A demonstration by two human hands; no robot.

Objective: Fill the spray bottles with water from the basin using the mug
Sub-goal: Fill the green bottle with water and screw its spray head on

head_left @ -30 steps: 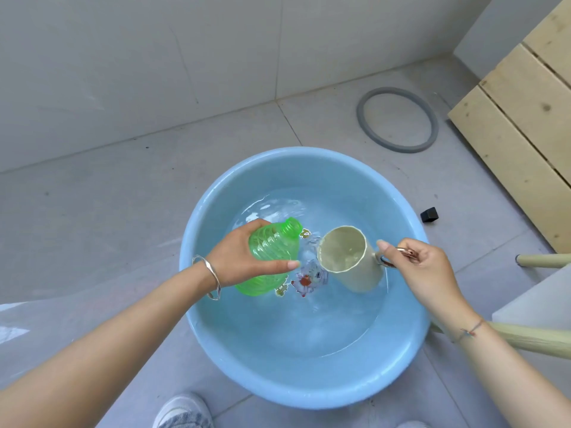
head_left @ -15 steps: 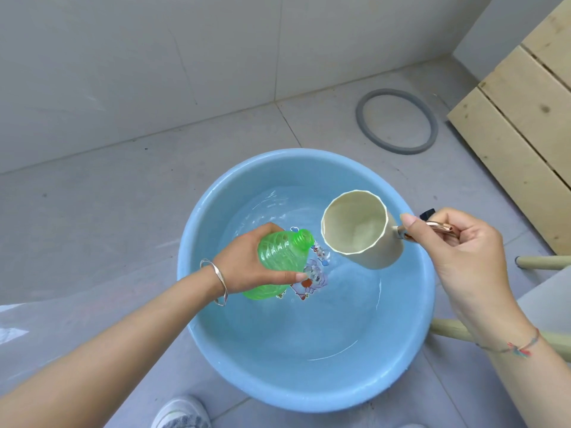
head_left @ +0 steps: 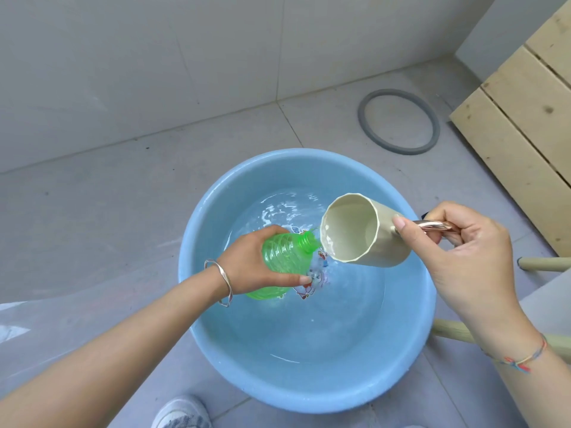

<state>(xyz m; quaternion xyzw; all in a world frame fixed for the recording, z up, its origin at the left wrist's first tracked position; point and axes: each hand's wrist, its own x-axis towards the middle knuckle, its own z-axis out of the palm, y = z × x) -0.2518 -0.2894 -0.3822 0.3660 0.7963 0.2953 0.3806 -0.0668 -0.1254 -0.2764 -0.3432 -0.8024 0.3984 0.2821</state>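
A round blue basin point(head_left: 216, 344) holding water stands on the tiled floor. Over its left half my left hand point(head_left: 250, 264) grips a green ribbed bottle point(head_left: 285, 256), which has no cap and is tilted with its open neck pointing right. My right hand point(head_left: 460, 251) holds the copper handle of a cream mug point(head_left: 364, 233). The mug is tipped to the left, and its lower lip sits just right of the bottle's neck. Water shows inside the mug at the lip. A cartoon print on the basin's bottom shows under the bottle.
A grey rubber ring point(head_left: 398, 122) lies on the floor behind the basin. Pale wooden planks point(head_left: 525, 118) lean at the right. Wooden stool legs point(head_left: 451, 330) and a white seat edge sit at the right, close to the basin. My shoe point(head_left: 182, 412) is at the bottom edge.
My right hand lifted the mug out of the water, raised it to the right and tipped it toward the bottle's neck. My left hand kept the bottle tilted over the basin.
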